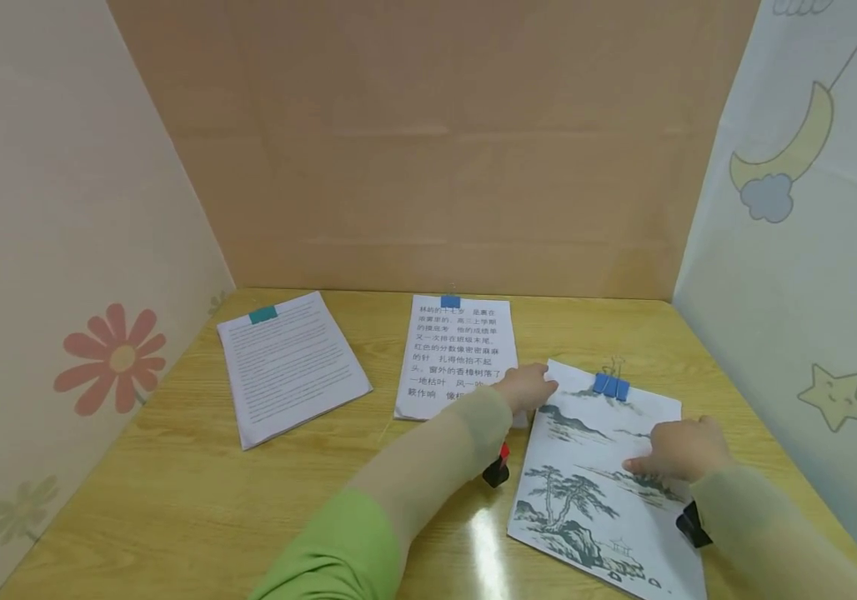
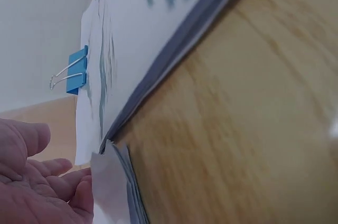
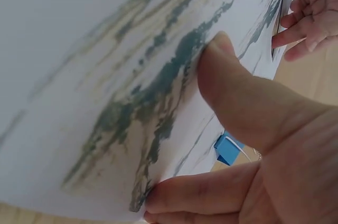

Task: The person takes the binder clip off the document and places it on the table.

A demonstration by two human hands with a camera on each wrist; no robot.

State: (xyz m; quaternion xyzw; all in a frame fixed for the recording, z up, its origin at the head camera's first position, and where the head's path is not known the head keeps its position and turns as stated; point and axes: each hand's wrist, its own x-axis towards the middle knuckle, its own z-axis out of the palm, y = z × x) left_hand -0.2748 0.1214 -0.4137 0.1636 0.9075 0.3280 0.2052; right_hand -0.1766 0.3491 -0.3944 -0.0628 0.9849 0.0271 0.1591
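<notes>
A stack of paper with an ink landscape on top [image 1: 571,433] lies at the right, with a blue binder clip [image 1: 611,386] on its far edge. At its far left corner is my left hand [image 1: 524,387], fingers loosely extended and touching or very close to the edge [image 3: 311,23]. My right hand [image 1: 687,448] holds the right edge, its thumb on the picture and its fingers [image 3: 195,195] at the side, tips partly hidden by the paper. Beside the left hand, a large-print text stack [image 1: 451,358] is partly covered by the left arm; a blue clip [image 1: 450,302] tops it.
Another text stack [image 1: 293,367] with a teal clip [image 1: 263,315] lies at the left of the wooden table [image 1: 173,492]. A brown panel [image 1: 436,150] closes the back. Patterned walls stand at the left [image 1: 83,208] and right [image 1: 811,275].
</notes>
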